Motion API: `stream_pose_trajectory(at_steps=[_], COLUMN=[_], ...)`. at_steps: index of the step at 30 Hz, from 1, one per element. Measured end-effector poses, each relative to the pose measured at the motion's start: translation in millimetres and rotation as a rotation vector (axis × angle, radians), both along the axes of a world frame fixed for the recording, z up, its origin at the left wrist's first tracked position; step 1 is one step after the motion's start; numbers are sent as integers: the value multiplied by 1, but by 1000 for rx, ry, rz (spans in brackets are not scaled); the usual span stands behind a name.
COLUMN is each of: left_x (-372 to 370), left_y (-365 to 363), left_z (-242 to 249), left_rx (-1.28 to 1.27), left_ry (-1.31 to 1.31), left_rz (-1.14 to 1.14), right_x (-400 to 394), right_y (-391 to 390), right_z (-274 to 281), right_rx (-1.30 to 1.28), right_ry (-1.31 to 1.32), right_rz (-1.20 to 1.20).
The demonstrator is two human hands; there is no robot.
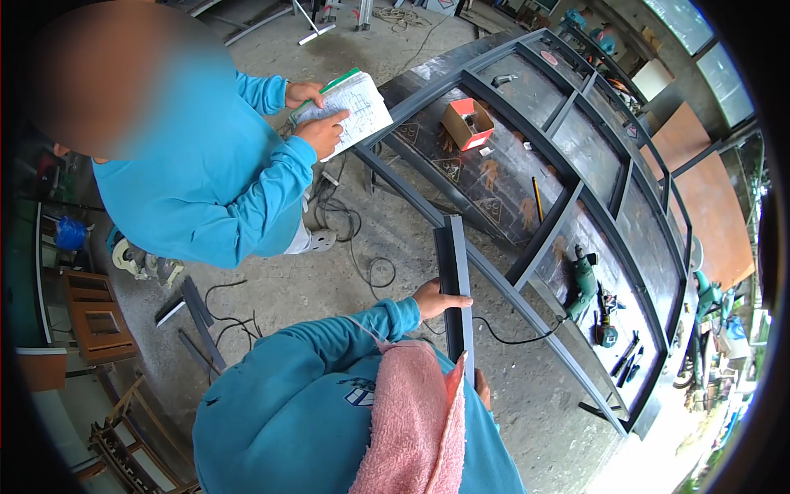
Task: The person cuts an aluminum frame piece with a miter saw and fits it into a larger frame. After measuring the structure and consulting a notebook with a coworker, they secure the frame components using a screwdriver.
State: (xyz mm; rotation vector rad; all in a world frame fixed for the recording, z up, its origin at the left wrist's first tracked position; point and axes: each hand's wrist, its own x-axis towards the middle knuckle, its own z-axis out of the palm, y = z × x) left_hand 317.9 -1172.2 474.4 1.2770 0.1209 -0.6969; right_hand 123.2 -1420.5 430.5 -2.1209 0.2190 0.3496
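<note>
Upright in front of my chest stands a dark metal profile (453, 272). My left hand (441, 300) is closed around its middle, fingers across the face. Lower down, my right hand (482, 389) shows only in part at the profile's right edge; its fingers are mostly hidden. Just beyond the profile lies a large dark metal frame (553, 329) with curved bars on a table. A co-worker at the left holds an open notebook (355, 111) with handwriting and points at its page with one finger.
On the table lie a red box (467, 123), a pencil (537, 198), a green power drill (583, 284), a tape measure (606, 334) and pliers (632, 362). Cables (354, 226) and dark metal offcuts (197, 306) lie on the floor. A wooden panel (708, 206) stands at the right.
</note>
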Motion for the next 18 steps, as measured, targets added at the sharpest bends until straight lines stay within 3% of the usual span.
stream_pose_trajectory(at_steps=[18], left_x=[1], left_y=[1], left_z=[-13], left_rx=[-65], left_ry=[-12], left_rz=[17], right_x=[5], right_y=[4], right_z=[6], right_rx=[-26], right_ry=[50], right_rz=[7])
